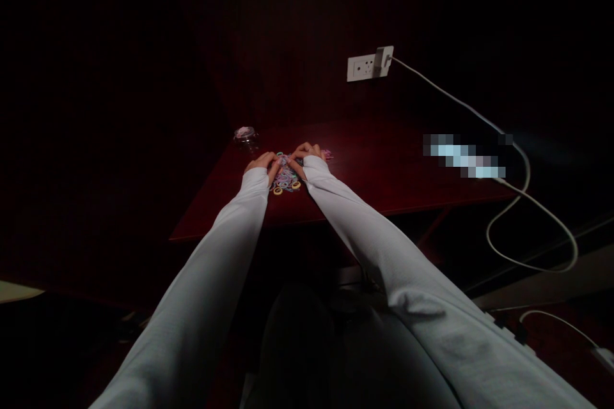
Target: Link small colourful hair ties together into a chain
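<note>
A pile of small ring-shaped hair ties (286, 180), mostly lilac, blue and pink with a few yellow ones, lies on the dark red table (374, 185). My left hand (261, 162) is at the pile's left side, fingers bent and thumb drawn toward them. From the right, my right hand (306, 153) curls over the pile's far edge, its fingertips close to those of the left. Both hands look closed in a pinch; what sits between the fingertips is too small to make out. Some pink ties (328, 154) show just beyond the right hand.
A clear glass jar (246, 135) with something pink at its top stands at the table's far left. On the wall, a socket (363, 68) holds a white charger (384, 57). Its white cable (460, 102) loops down past a blurred-out bright object (464, 157) on the right.
</note>
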